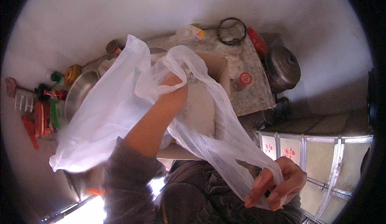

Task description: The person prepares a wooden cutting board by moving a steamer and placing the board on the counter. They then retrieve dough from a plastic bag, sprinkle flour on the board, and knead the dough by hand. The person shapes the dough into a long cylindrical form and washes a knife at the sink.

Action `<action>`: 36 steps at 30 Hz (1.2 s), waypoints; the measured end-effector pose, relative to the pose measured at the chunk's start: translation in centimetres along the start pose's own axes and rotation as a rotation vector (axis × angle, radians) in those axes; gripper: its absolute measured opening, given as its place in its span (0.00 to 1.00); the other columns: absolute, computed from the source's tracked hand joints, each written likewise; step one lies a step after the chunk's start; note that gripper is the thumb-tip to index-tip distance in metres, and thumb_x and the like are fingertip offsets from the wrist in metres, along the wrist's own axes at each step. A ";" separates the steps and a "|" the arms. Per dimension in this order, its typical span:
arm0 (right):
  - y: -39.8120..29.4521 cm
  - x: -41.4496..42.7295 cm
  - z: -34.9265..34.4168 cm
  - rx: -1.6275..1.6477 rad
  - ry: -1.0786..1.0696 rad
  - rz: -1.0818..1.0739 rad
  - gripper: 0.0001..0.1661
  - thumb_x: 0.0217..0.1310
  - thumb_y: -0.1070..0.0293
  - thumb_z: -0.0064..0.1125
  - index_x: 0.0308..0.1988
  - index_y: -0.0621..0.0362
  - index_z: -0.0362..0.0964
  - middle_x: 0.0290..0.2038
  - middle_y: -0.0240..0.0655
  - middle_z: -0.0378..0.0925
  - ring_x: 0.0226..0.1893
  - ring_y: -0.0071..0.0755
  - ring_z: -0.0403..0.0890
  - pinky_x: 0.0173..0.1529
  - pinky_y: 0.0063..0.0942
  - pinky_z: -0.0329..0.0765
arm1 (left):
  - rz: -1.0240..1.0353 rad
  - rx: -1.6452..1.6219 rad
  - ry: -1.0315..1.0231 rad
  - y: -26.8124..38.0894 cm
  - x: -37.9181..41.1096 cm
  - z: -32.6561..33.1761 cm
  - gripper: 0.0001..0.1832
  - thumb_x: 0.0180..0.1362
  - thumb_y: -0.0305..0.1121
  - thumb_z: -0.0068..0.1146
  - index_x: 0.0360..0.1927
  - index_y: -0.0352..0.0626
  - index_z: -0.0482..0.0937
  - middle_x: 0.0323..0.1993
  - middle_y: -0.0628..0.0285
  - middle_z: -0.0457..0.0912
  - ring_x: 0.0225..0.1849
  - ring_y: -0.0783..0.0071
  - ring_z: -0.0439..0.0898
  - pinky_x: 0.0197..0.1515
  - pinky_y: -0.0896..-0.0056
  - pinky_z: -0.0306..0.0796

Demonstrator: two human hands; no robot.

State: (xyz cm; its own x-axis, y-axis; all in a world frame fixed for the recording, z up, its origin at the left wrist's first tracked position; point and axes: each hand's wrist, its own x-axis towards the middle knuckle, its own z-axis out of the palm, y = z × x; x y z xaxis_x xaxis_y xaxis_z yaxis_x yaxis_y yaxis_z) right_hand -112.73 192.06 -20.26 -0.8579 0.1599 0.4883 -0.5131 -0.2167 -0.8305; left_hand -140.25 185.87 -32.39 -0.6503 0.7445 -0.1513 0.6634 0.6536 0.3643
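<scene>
A thin white plastic carrier bag (105, 103) is stretched wide in front of me. My right hand (277, 184) pinches one of its handles at lower right, with the plastic looped over the fingers. My left forearm reaches up across the bag, and my left hand (173, 79) is inside a loop of plastic. Its fingers are hidden by the film, so their grip does not show. Behind the bag stands an open cardboard box (221, 70), partly covered by it. Pale material (197, 106) shows in the box, too unclear to name.
On the stained tabletop (256, 98) are a red-lidded jar (245, 79) and a black cable coil (218, 32). A metal pot (283, 67) stands right. A steel basin (79, 92) is left. A glass-panelled cabinet (319, 154) stands at lower right.
</scene>
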 end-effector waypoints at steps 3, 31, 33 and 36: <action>0.2 0.0 0.0 -0.007 0.007 -0.008 0.13 0.48 0.77 0.56 0.34 0.69 0.61 0.41 0.65 0.64 0.31 0.52 0.78 0.34 0.40 0.79 | 0.020 0.038 0.108 0.4 0.0 0.9 0.24 0.47 0.27 0.49 0.50 0.39 0.63 0.45 0.44 0.70 0.46 0.53 0.71 0.47 0.58 0.65; 0.0 0.6 0.1 -0.175 -0.035 0.082 0.14 0.49 0.66 0.59 0.34 0.62 0.66 0.38 0.55 0.69 0.29 0.42 0.80 0.33 0.32 0.76 | 0.007 -0.210 -0.024 -3.9 -5.7 4.2 0.22 0.46 0.28 0.52 0.48 0.38 0.65 0.42 0.46 0.72 0.46 0.53 0.71 0.47 0.58 0.65; -0.1 0.5 -0.2 -0.298 -0.065 0.017 0.15 0.48 0.67 0.59 0.35 0.64 0.66 0.40 0.56 0.66 0.28 0.42 0.80 0.33 0.31 0.76 | 0.050 -0.255 -0.086 -5.3 -6.5 4.0 0.22 0.46 0.28 0.52 0.47 0.38 0.66 0.42 0.47 0.72 0.45 0.53 0.71 0.47 0.58 0.65; 0.0 0.0 0.1 -0.207 -0.059 0.052 0.16 0.47 0.69 0.60 0.35 0.64 0.65 0.43 0.57 0.63 0.28 0.42 0.80 0.33 0.31 0.77 | 0.076 -0.238 -0.134 -8.4 -8.6 3.7 0.22 0.46 0.28 0.52 0.47 0.38 0.66 0.41 0.47 0.72 0.45 0.53 0.71 0.47 0.58 0.65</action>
State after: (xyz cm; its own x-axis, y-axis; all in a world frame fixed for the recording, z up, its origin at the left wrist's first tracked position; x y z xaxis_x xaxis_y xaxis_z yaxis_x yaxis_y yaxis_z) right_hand -112.71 191.98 -20.26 -0.8862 0.0954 0.4534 -0.4571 -0.0195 -0.8892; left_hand -138.84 174.54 -37.57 -0.5367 0.8121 -0.2292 0.5926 0.5561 0.5827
